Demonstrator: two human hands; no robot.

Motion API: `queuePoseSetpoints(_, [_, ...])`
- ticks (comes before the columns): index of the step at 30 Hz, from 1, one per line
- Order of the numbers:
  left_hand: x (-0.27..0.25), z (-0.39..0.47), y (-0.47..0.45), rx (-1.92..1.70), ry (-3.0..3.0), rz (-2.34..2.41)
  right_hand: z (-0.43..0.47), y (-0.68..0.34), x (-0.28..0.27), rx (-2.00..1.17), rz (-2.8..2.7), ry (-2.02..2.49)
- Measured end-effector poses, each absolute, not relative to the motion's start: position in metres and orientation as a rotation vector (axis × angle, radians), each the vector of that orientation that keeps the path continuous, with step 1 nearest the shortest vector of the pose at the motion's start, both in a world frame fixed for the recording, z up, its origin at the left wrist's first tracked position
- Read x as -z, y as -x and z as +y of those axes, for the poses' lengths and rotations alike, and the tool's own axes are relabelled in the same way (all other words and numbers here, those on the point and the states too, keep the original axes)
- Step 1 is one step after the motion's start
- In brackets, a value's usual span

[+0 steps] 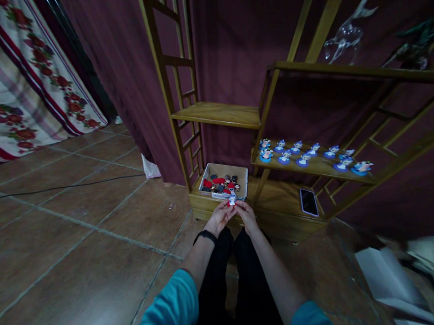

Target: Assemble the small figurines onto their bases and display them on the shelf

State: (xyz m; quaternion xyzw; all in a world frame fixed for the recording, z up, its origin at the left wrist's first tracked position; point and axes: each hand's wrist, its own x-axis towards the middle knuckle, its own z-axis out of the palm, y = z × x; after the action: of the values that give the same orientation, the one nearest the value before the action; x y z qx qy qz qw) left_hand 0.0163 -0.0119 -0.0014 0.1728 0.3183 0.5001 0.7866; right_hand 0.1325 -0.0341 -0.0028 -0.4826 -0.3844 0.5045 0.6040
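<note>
Between my two hands, just in front of the box, is a small figurine (pixel 232 199) with a white and bluish body and a red base. My left hand (pixel 220 217) is closed on it from the left, its fingertips at the red base. From the other side my right hand (pixel 246 214) pinches the same figurine. Right behind them a shallow white cardboard box (pixel 244 173) holds several loose red, black and dark figurine parts (pixel 220 181). A dark band circles my left wrist.
Several blue and purple figurines (pixel 303 159) stand in two rows on the wooden shelf (pixel 317 169) to the right. Below lies a phone (pixel 309 202). Glass ornaments (pixel 345 39) stand higher up. A white box (pixel 394 279) is on the floor at right; a cable (pixel 65 186) crosses the tiles at left.
</note>
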Motion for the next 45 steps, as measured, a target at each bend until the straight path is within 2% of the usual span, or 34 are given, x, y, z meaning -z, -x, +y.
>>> queuePoseSetpoints(13, [-0.006, -0.015, -0.013, -1.012, -0.338, 0.636, -0.031, -0.132, 0.007, -1.072, -0.835, 1.151])
queuePoseSetpoints(34, [-0.006, -0.017, -0.017, -1.095, -0.333, 0.703, -0.038, -0.129, -0.007, -1.166, -0.883, 1.126])
queuePoseSetpoints(45, [-0.007, -0.017, -0.016, -1.095, -0.303, 0.742, -0.038, -0.13, -0.003, -1.093, -0.859, 1.15])
